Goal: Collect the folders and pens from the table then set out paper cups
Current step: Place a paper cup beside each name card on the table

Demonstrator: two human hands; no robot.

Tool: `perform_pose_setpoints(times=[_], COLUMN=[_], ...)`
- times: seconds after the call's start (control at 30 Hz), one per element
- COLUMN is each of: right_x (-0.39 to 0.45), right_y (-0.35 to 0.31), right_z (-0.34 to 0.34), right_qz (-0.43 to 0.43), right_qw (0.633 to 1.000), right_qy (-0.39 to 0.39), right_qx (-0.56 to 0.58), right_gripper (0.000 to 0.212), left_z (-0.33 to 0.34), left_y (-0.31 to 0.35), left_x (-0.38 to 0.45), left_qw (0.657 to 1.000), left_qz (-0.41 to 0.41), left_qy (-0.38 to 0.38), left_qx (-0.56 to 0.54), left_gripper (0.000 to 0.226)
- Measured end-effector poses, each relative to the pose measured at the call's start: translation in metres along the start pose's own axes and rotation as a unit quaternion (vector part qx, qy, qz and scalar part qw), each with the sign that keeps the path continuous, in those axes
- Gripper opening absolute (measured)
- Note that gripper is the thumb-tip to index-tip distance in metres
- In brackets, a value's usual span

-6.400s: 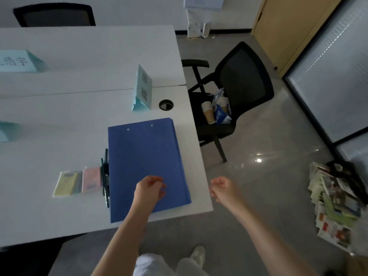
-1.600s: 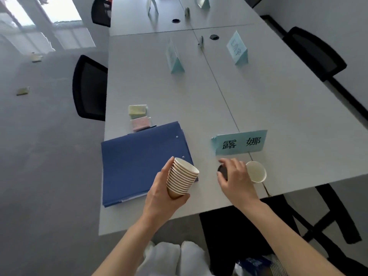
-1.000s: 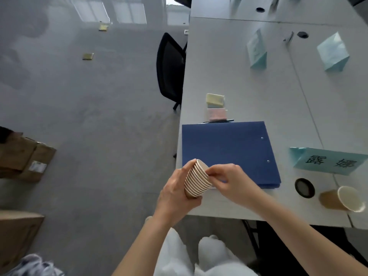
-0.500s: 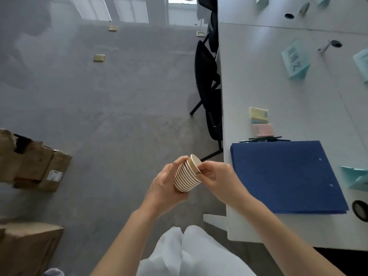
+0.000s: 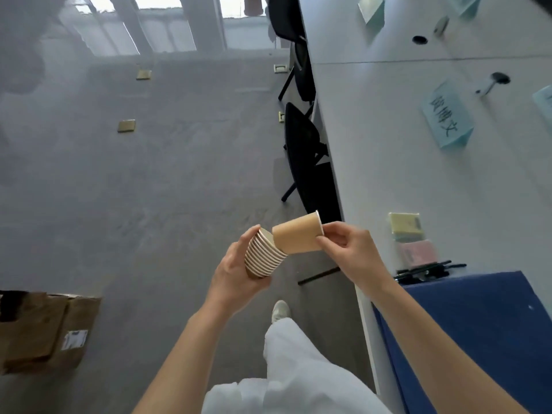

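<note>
L hand [image 5: 236, 271] grips cup stack [image 5: 263, 255] over the floor, beside the surface [image 5: 388, 144]. R hand [image 5: 349, 249] pinches single cup [image 5: 297, 237] by its rim, base touching stack top. Blue folder [image 5: 478, 324] & pens [image 5: 427, 268] lie on surface.

The right forearm [image 5: 433, 333] is covering the near left corner of the blue folder [image 5: 484, 330], and the picture's right and bottom edges are cutting the folder off. The pens [image 5: 427, 268] are lying half tucked behind the folder's far edge, too thin to count. The left hand [image 5: 236, 273] is hiding the base of the stack of cups [image 5: 263, 255]. The single cup [image 5: 297, 237] is blocking the stack's mouth. The right edge is clipping a far name card [image 5: 545, 103]. The label on the cardboard box [image 5: 38, 330] is reading as a blur.
</note>
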State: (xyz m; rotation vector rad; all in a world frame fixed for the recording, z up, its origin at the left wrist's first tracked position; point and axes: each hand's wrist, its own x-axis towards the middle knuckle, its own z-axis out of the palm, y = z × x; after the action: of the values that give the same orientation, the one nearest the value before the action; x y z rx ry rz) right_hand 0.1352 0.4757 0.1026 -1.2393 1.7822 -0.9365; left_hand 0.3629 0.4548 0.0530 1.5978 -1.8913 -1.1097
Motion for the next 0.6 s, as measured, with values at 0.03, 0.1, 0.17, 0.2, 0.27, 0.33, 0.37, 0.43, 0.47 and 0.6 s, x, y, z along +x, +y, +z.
perform_pose_setpoints(times=[0.03,0.1,0.17,0.2,0.27,0.33,0.37,0.43,0.47,0.6], right_x=[0.016,0.049,0.085,0.103,0.132,0.155,0.170,0.194,0.205,0.252], right_y=[-0.001,-0.004,-0.005,-0.006,-0.006,-0.006,-0.005,-0.006,-0.005,0.004], right_z=[-0.005,-0.015,-0.024,-0.027,-0.032,-0.035,-0.036,-0.035,-0.035,-0.036], right_qz=[0.018,0.038,0.053,0.059,0.076,0.091,0.097,0.114,0.127,0.164], right_qw=[1.000,0.999,0.998,0.997,0.996,0.994,0.992,0.989,0.986,0.971], right_qy=[0.008,0.018,0.033,0.040,0.053,0.065,0.074,0.096,0.109,0.172], right_qx=[0.013,0.021,0.022,0.015,0.002,-0.003,-0.004,-0.006,-0.002,0.009], right_gripper=[0.018,0.019,0.021,0.022,0.026,0.028,0.028,0.027,0.025,0.022], left_z=[-0.004,-0.012,-0.020,-0.023,-0.026,-0.028,-0.030,-0.031,-0.032,-0.041], left_y=[0.003,0.009,0.016,0.020,0.027,0.033,0.035,0.038,0.040,0.045], left_x=[0.015,0.045,0.082,0.102,0.136,0.165,0.185,0.220,0.234,0.301], left_qw=[1.000,1.000,1.000,1.000,0.999,0.999,0.998,0.997,0.996,0.992], left_qz=[-0.004,-0.008,0.001,0.010,0.018,0.019,0.024,0.034,0.038,0.054], left_qy=[0.000,-0.003,-0.010,-0.015,-0.025,-0.036,-0.042,-0.057,-0.066,-0.104], left_qx=[-0.001,-0.006,-0.012,-0.012,-0.018,-0.026,-0.035,-0.048,-0.049,-0.052], left_gripper=[0.096,0.097,0.097,0.098,0.098,0.098,0.098,0.098,0.098,0.097])
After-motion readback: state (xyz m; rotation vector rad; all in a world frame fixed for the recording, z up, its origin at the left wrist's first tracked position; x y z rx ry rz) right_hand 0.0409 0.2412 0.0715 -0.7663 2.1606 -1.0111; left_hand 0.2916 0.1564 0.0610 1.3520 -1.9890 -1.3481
